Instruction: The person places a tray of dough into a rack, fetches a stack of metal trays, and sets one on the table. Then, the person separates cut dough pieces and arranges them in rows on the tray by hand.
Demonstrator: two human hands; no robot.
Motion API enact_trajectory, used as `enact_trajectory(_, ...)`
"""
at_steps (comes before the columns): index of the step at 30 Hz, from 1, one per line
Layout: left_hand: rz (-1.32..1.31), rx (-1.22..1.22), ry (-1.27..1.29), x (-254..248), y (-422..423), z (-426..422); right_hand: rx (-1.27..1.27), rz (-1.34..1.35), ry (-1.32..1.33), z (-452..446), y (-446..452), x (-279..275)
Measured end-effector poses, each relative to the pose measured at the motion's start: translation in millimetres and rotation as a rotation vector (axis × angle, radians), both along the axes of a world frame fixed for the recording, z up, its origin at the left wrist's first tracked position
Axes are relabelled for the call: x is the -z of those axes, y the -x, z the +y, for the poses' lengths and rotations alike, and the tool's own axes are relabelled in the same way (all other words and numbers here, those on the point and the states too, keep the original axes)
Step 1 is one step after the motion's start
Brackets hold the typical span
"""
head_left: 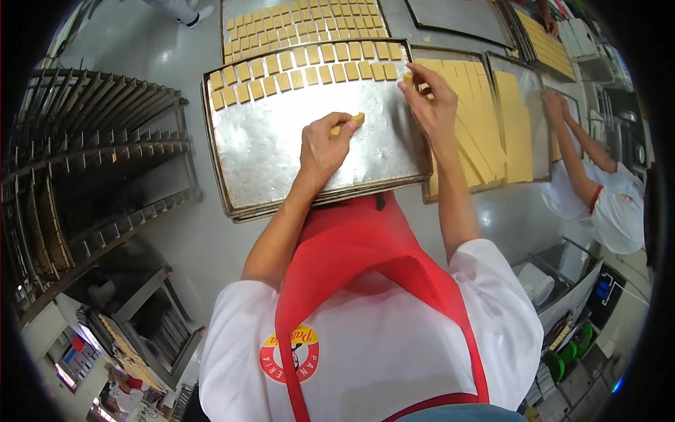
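Note:
Over the middle of a metal tray (281,158), my left hand (327,148) is closed around several yellow dough pieces (359,119), which stick out between thumb and fingers. My right hand (432,98) is at the tray's upper right corner, thumb and fingertips pinched on a small dough piece (408,78), partly hidden by the fingers. Two rows of small rectangular dough pieces (297,79) lie along the tray's far side. The tray rests on top of a stack of similar trays.
Beyond is another tray of dough pieces (302,24). To the right, trays hold cut dough sheets (467,105). A co-worker's arms (580,148) reach in at the right. A rack (98,155) stands left; another person's foot (204,15) shows at the top.

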State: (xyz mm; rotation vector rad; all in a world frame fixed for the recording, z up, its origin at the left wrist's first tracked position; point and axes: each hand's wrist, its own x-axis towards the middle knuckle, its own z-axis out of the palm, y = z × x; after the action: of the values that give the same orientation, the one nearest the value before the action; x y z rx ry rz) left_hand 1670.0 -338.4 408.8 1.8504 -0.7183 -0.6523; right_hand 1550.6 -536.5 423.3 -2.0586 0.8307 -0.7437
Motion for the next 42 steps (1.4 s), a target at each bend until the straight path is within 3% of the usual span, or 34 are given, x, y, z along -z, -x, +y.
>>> enact_trajectory(1, -0.003, 0.000, -0.001, -0.4, 1.6, -0.2, 0.000, -0.003, -0.001, -15.6, -2.4, 8.5)
enact_trajectory(3, 0.004, -0.001, -0.028, -0.5, 4.8, -0.7, -0.123, 0.286, 0.604, -39.9, -2.4, 28.6)
enact_trajectory(14, -0.002, -0.054, -0.037, -2.6, 15.9, -2.6, -0.180, 0.181, 0.552, -60.4, -7.8, 49.4)
enact_trajectory(22, 0.017, -0.094, -0.038, -3.9, 9.0, 14.5, -0.104, 0.395, 0.537, -48.3, -16.6, 34.0)
enact_trajectory(25, -0.014, -0.111, -0.026, -7.0, 0.5, 32.8, -0.128, 0.270, 0.559, -45.1, -17.6, 32.4)
enact_trajectory(28, -0.019, -0.165, -0.083, -14.1, -16.4, 56.0, -0.149, 0.324, 0.546, -53.6, -16.6, 47.7)
enact_trajectory(35, -0.606, -0.290, -0.094, -22.3, -77.8, 116.6, -0.071, 0.386, 0.552, -40.4, -21.2, 46.1)
enact_trajectory(42, -0.926, -0.244, -0.167, 11.2, -132.4, 141.4, -0.022, 0.319, 0.629, -1.6, -7.4, 47.7)
